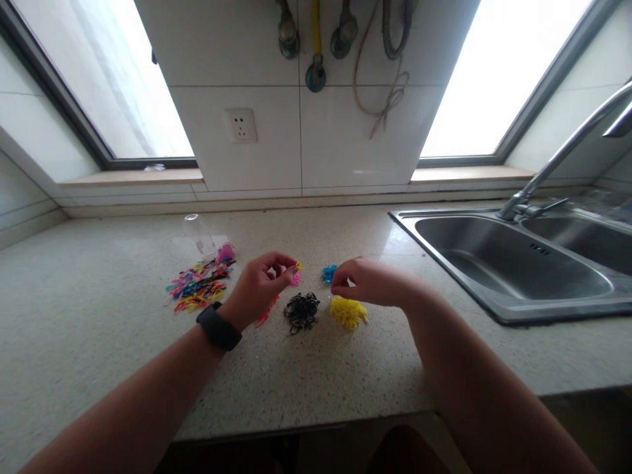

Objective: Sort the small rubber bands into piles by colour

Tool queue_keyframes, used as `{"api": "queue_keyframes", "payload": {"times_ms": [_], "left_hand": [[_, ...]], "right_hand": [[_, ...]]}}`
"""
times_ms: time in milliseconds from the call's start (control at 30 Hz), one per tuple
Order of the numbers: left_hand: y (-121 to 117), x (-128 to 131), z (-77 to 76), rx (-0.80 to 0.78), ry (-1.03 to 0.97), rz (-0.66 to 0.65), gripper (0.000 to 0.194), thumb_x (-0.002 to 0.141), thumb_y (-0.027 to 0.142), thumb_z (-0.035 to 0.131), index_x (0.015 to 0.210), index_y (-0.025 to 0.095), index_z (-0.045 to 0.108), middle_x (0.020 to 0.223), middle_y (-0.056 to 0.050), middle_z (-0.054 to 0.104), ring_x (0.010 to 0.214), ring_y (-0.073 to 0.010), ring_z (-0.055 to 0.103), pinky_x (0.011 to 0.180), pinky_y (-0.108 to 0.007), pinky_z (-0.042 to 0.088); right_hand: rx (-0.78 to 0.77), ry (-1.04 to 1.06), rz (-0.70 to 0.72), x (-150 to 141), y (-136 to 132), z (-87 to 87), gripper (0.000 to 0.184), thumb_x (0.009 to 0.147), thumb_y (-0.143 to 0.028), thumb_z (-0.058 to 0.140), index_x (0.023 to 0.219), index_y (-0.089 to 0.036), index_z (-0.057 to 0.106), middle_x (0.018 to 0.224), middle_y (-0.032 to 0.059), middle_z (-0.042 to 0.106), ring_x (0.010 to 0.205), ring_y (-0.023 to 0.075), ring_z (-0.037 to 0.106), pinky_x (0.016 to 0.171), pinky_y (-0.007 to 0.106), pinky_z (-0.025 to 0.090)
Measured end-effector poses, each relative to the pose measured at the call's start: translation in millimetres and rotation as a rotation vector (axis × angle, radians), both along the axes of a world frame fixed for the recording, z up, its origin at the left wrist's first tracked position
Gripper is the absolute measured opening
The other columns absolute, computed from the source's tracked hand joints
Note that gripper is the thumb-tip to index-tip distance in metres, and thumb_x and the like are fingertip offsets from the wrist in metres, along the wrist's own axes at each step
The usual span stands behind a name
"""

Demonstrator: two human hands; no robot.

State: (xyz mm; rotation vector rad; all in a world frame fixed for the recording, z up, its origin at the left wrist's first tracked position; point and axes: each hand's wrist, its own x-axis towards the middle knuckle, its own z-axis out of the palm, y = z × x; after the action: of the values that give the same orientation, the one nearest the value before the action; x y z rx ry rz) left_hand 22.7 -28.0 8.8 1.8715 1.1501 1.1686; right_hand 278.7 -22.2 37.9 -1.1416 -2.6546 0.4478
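Observation:
My left hand (259,288), with a black watch on its wrist, pinches a small yellow rubber band (299,266) between thumb and fingertips. Below those fingertips lies a little pink pile of rubber bands (295,279). A red pile (264,316) is partly covered by the same hand. My right hand (370,282) is closed in a pinch just above the yellow pile of rubber bands (349,313); whatever is between its fingertips is too small to make out. Beside its fingers sits a blue pile (328,274). Between both hands, nearer to me, is a black pile (301,312).
A mixed, multicoloured heap of rubber bands (200,284) lies left, with a clear plastic cup (193,230) behind it. All rest on a speckled countertop (296,388). A steel sink (494,276) with a faucet (557,164) is at right. Pipes and a socket (241,126) are on the wall.

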Motion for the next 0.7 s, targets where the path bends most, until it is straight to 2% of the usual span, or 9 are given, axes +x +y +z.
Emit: {"api": "queue_keyframes", "payload": {"times_ms": [200,333,433,700], "left_hand": [[-1,2,-1.1,-0.063,-0.081,-0.072,0.026,0.084,0.041,0.069,0.093,0.017,0.067,0.074,0.000,0.059,0.058,-0.0098,0.050,0.052,-0.021,0.041],[-3,4,-2.0,-0.075,-0.120,-0.117,0.025,0.083,0.040,0.070,0.093,0.018,0.067,0.076,-0.001,0.059,0.062,-0.0103,0.051,0.056,-0.021,0.042],[-6,6,-1.2,-0.079,-0.123,-0.155,0.024,0.084,0.039,0.070,0.093,0.017,0.066,0.078,-0.001,0.059,0.063,-0.0101,0.051,0.056,-0.021,0.042],[-8,7,1.2,-0.101,-0.144,-0.191,0.022,0.085,0.038,0.070,0.091,0.017,0.065,0.075,0.001,0.056,0.063,-0.0089,0.048,0.055,-0.019,0.038]], "right_hand": [[0.103,0.293,-0.060,-16,-7,3.9,0.015,0.090,-0.032,0.062,0.091,-0.021,0.072,0.077,0.0005,0.066,0.066,0.0108,0.054,0.065,0.027,0.038],[0.141,0.403,-0.100,-24,-11,2.2,0.021,0.088,-0.038,0.065,0.097,-0.020,0.070,0.078,0.0005,0.064,0.065,0.0102,0.051,0.065,0.027,0.038],[0.159,0.449,-0.071,-29,-13,-1.3,0.023,0.087,-0.040,0.067,0.097,-0.020,0.070,0.077,0.0001,0.063,0.064,0.0098,0.050,0.064,0.026,0.037],[0.213,0.525,0.009,-33,-13,-4.2,0.008,0.087,-0.025,0.066,0.089,-0.018,0.069,0.074,-0.0009,0.061,0.065,0.0089,0.051,0.063,0.024,0.038]]}}
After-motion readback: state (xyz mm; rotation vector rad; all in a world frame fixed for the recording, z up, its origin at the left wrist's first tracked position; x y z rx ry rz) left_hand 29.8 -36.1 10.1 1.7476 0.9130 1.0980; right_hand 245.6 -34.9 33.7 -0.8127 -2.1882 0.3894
